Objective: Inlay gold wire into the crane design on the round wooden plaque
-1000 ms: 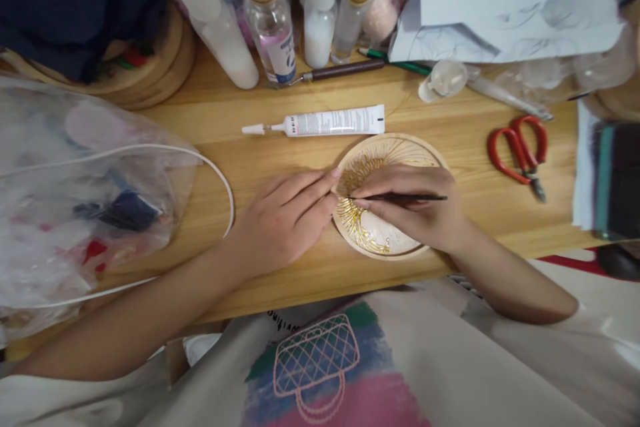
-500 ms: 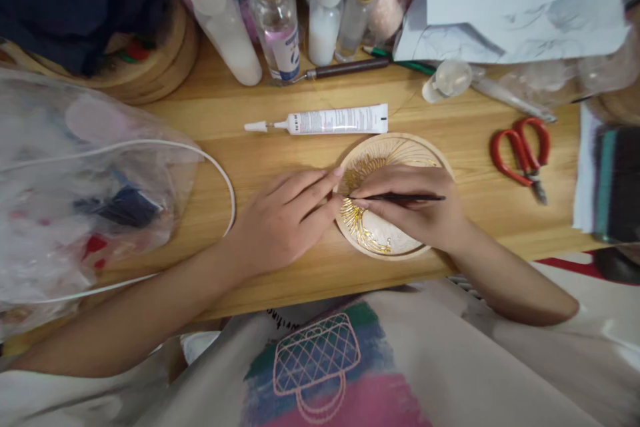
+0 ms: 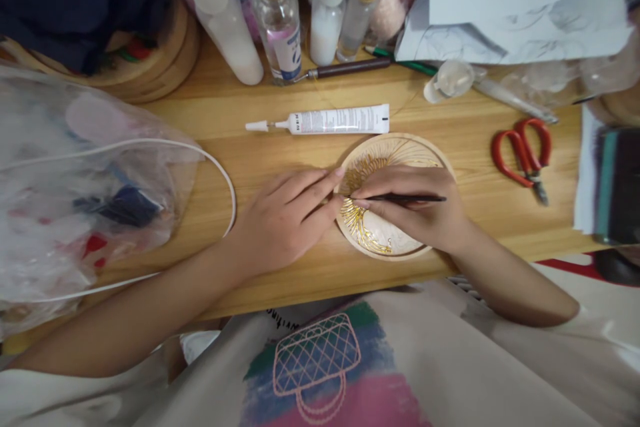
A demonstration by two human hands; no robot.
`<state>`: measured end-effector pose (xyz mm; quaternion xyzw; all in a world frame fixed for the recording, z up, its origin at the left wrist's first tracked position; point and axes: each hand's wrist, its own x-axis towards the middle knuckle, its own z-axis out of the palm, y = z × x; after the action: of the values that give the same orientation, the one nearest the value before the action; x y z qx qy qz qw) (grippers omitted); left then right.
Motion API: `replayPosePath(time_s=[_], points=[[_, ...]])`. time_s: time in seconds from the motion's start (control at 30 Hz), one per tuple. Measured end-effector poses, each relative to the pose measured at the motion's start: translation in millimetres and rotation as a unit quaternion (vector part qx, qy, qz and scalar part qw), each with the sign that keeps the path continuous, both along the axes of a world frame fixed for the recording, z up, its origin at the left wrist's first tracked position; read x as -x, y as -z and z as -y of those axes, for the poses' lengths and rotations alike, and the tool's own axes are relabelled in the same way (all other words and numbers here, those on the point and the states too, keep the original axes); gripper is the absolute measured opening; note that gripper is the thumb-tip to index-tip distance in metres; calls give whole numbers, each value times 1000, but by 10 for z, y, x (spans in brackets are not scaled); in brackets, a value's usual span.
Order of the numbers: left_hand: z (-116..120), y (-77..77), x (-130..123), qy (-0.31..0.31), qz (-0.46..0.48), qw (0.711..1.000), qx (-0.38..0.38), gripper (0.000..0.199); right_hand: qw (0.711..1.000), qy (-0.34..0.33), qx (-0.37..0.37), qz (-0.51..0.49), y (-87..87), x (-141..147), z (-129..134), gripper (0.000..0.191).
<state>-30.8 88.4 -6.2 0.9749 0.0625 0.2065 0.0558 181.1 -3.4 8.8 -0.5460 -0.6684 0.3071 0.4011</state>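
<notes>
Little changes: the right hand [image 3: 415, 203] still pinches a slim dark tool [image 3: 420, 198] over the round plaque [image 3: 380, 230] on the table [image 3: 280, 152], the left hand [image 3: 287, 220] at its rim, grip unclear, suggesting slow, close work.

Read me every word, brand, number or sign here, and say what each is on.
No text reads for certain.
White tube: fine print, too small.
Clear bottle with a blue-and-white label: marks too blurred.
Garment: black lettering, upside down, too unclear to read.

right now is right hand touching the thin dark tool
Touching: the head view shows the right hand holding the thin dark tool between thumb and fingers.
</notes>
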Motion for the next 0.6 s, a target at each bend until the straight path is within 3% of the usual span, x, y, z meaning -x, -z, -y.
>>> replayPosePath(time_s=[0.6], points=[[5, -49, -18, 3, -8, 1000, 4, 20, 1000, -2, 9, 0, 1, -1, -1, 5]])
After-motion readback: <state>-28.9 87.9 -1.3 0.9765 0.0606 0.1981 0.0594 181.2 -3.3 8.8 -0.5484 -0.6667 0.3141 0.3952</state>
